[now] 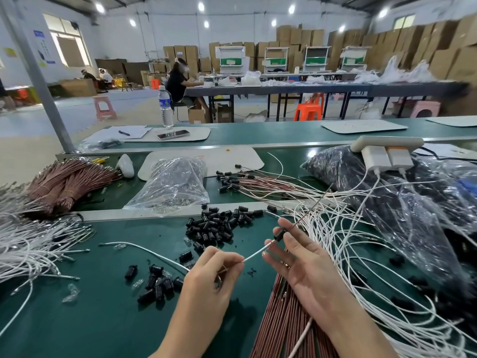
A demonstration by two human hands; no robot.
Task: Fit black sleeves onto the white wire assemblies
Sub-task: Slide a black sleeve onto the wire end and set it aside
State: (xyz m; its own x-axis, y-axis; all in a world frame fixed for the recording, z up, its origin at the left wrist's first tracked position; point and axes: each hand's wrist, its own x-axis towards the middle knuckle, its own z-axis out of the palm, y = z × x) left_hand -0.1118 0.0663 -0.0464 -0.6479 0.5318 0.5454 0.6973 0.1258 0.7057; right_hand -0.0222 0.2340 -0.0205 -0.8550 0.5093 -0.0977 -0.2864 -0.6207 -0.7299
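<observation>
green bench mat [103, 319] lies under everything, and in the middle of it is the heap of black sleeves [219, 223], which i place the rest by. just on my side of the heap, my left hand [214, 270] pinches a white wire [258, 250] between thumb and forefinger, the other fingers curled in beneath. from that pinch the wire runs up and to the right into one black sleeve [280, 235]. my right hand [302, 259] grips it between thumb and forefinger off the heap's near right corner, the remaining fingers spread loose, palm up. the wire's tail curves away behind my left hand, nearer me and left of the heap. a thin dark lead [317, 201] slants up from by my right forefinger, past the heap's right side. a smaller scatter of sleeves [157, 282] lies nearer me and left of the heap. far left of the heap a bundle of white wires [31, 249] fans across the mat. right of the heap a loose tangle of white wires [361, 241] spreads out, with brown wires [284, 319] under my right forearm. beyond the heap sits a clear plastic bag [175, 184], and beyond and to the right lie wires already wearing sleeves [240, 183]. a dark bag [387, 202] bulks further right of the heap, a white power strip [387, 142] on it.
</observation>
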